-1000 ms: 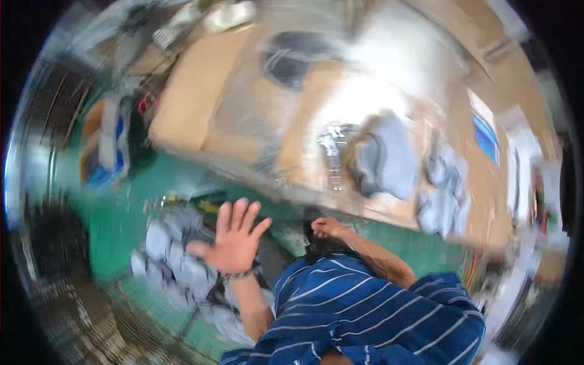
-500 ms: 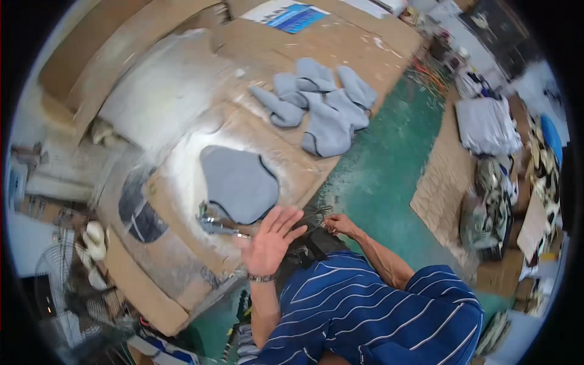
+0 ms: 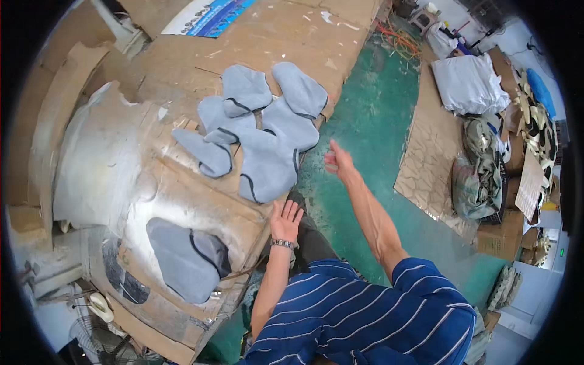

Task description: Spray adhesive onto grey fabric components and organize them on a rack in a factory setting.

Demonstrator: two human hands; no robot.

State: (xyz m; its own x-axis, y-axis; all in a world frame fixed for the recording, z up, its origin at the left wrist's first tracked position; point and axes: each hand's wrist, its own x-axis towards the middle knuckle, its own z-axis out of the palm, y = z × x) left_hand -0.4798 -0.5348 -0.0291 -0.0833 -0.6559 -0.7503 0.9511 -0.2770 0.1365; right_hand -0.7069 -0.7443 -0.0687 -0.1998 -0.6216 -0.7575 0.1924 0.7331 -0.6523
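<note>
Grey, black-edged fabric pieces (image 3: 267, 161), blue shirt (image 3: 389, 304) with white stripes, green floor (image 3: 365, 103)

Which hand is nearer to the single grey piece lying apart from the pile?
The left hand is nearer: it is to the right of the grey piece, apart from it. The right hand is farther up and right, seen against the green floor.

At the upper left, a blue-and-white sheet (image 3: 210, 17) on the counter (image 3: 267, 47) carries printed lettering; the brown box (image 3: 500, 236), lower right, bears faint marks too small to read.
</note>
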